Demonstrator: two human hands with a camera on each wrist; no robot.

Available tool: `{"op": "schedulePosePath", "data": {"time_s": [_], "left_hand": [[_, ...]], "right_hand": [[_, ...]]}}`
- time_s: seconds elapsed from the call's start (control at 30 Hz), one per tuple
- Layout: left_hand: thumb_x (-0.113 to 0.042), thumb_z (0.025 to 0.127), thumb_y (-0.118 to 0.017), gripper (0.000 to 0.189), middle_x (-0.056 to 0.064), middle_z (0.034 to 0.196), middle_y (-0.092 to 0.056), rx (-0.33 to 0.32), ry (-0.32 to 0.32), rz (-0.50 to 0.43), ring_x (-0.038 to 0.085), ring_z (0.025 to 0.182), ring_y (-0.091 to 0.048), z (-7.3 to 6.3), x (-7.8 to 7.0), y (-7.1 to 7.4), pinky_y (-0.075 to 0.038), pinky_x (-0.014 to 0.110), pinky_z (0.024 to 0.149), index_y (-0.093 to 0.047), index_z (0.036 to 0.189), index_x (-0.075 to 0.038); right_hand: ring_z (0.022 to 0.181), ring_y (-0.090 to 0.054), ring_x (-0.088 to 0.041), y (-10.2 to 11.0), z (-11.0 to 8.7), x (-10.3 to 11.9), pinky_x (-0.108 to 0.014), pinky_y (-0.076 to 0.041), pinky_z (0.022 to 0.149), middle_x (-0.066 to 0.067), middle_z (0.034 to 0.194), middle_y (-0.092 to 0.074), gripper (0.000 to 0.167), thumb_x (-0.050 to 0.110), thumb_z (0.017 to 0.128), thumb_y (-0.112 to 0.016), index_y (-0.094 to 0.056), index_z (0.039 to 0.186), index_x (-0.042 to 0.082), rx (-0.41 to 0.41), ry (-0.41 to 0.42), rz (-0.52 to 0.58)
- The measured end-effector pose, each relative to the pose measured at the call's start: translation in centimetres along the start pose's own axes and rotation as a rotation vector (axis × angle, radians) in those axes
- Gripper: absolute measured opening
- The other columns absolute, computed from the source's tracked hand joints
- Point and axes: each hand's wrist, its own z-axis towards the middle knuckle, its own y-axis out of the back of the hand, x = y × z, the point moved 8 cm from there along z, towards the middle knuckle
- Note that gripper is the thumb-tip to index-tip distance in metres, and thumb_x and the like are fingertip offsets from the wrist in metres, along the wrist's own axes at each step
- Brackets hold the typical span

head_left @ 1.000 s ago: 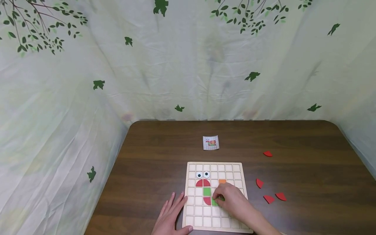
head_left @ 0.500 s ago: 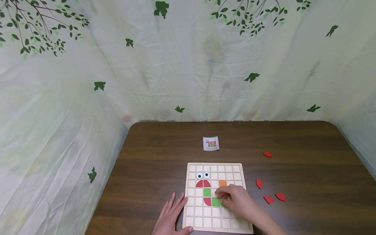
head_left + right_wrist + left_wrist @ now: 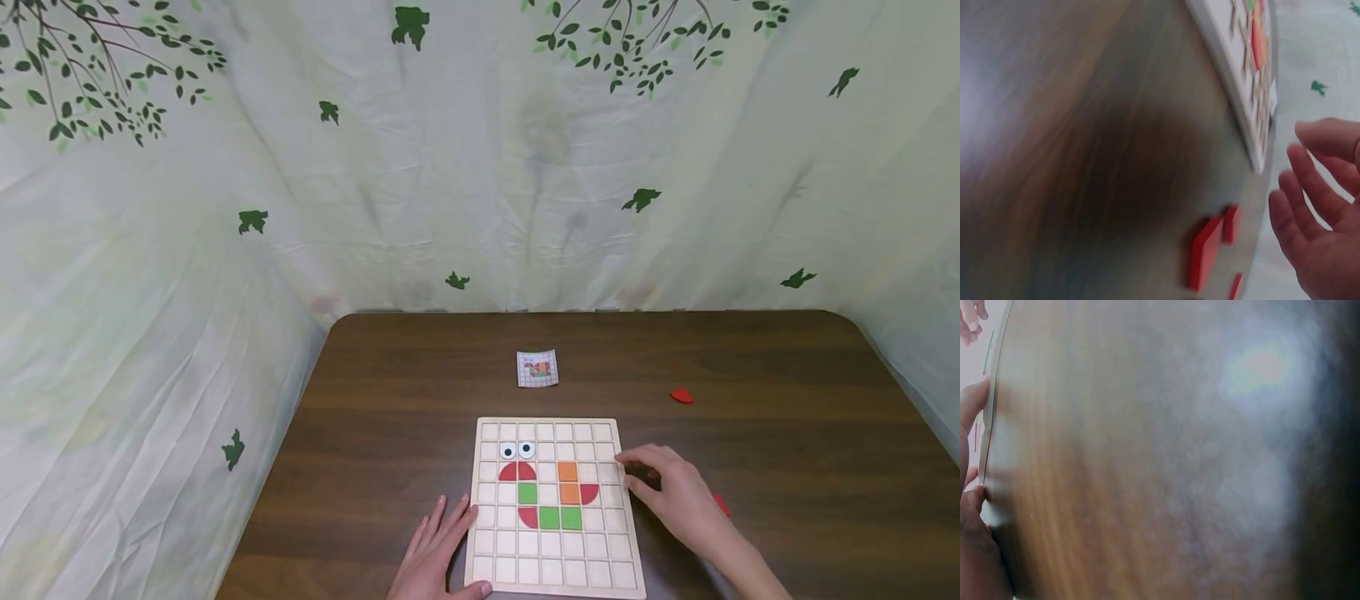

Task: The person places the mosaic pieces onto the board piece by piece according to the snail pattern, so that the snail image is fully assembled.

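A pale wooden grid board (image 3: 501,567) lies on the table with coloured pieces in its cells. Its face holds two eye discs (image 3: 517,450), red quarter-circles (image 3: 590,494), green squares (image 3: 560,518) and orange squares (image 3: 568,482). My left hand (image 3: 435,550) rests along the board's left edge, fingers spread and fairly straight. Over the right edge of the board hovers my right hand (image 3: 675,492), its fingers loosely bent with nothing between them. In the right wrist view, loose red quarter-circle pieces (image 3: 1205,253) lie on the table below that hand; in the head view it hides most of them.
Behind the board, a small printed card (image 3: 537,368) shows a coloured figure on a grid. One loose red quarter-circle (image 3: 681,396) lies at the back right of the brown table (image 3: 405,400). A patterned white curtain (image 3: 480,167) hangs behind the table.
My right hand has moved right, off the coloured pieces and towards the loose red ones. An orange square, a red quarter-circle and the second green square now show uncovered. The left hand stays put.
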Motion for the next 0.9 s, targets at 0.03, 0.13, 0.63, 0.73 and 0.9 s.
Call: {"op": "schedulePosePath", "data": {"time_s": [0.03,0.13,0.63,0.73,0.9], "left_hand": [[-0.072,0.077,-0.063,0.088,-0.004,0.158,-0.032,-0.011,-0.010,0.011,0.032,0.147,-0.015,0.0,0.0,0.0,-0.010,0.048,0.110,-0.038,0.152,-0.032],[-0.072,0.078,-0.062,0.087,-0.005,0.158,-0.033,-0.039,-0.039,0.041,0.031,0.146,-0.016,-0.1,-0.1,0.0,-0.005,0.036,0.109,-0.038,0.152,-0.033],[-0.073,0.077,-0.062,0.089,-0.005,0.159,-0.031,0.021,0.020,-0.009,0.032,0.147,-0.013,0.0,0.0,-0.1,-0.013,0.058,0.111,-0.037,0.152,-0.032],[-0.072,0.077,-0.063,0.089,-0.005,0.159,-0.031,0.013,0.013,-0.013,0.031,0.147,-0.013,0.0,0.0,-0.1,-0.011,0.055,0.111,-0.038,0.152,-0.032],[-0.071,0.077,-0.064,0.088,-0.006,0.158,-0.031,0.000,0.004,-0.017,0.030,0.148,-0.013,-0.1,-0.1,0.0,-0.005,0.043,0.111,-0.037,0.152,-0.033]], "right_hand": [[0.095,-0.055,-0.016,0.4,0.0,-0.3,-0.041,-0.052,0.080,0.006,0.105,-0.066,0.032,0.006,0.081,-0.080,-0.072,0.110,0.017,-0.019,0.010,-0.030],[0.098,-0.053,-0.021,1.3,-0.2,-1.1,-0.044,-0.049,0.079,0.002,0.110,-0.066,0.034,0.005,0.081,-0.079,-0.072,0.112,0.015,-0.073,0.044,-0.108],[0.080,-0.057,-0.014,1.6,0.3,-4.0,-0.037,-0.049,0.070,0.001,0.096,-0.063,0.028,0.006,0.082,-0.079,-0.072,0.108,0.009,-0.046,-0.033,-0.113],[0.081,-0.060,-0.012,1.5,0.4,-4.1,-0.035,-0.052,0.070,0.003,0.094,-0.063,0.027,0.007,0.081,-0.080,-0.072,0.107,0.010,-0.038,-0.034,-0.089],[0.085,-0.064,-0.013,1.6,0.2,-4.1,-0.038,-0.053,0.074,0.003,0.098,-0.065,0.028,0.007,0.080,-0.080,-0.073,0.107,0.011,-0.036,-0.028,-0.073]]}}
